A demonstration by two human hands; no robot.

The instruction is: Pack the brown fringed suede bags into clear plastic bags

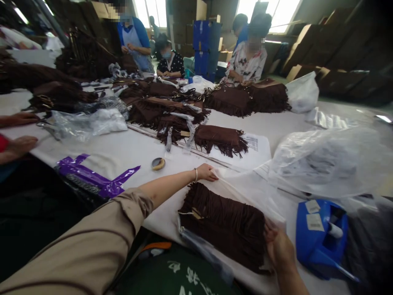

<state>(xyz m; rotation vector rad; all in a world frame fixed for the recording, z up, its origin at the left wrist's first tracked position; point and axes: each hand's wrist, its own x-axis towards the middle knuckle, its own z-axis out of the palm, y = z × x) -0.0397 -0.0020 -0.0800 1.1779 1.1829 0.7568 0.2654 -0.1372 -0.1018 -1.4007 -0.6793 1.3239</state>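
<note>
A dark brown fringed bag [227, 221] lies at the table's near edge, with a small tan tag [198, 213] and a zip end at its left side. Just beyond the bag, my left hand [208, 172] is closed on the corner of a thin white translucent sheet [245, 184]. The sheet stretches from there along the far side of the bag toward the right. My right hand [278, 243] grips the bag's right end, its fingertips partly hidden. Clear plastic wrapping [205, 250] hangs along the bag's near side.
A blue tape dispenser [319, 237] stands at the right, below a large clear plastic bag [325, 159]. Purple-and-black packaging [98, 180] and a tape roll [158, 164] lie left. More brown fringed bags [219, 137] cover the table's far side, where several people work. Another person's hands [20, 147] rest far left.
</note>
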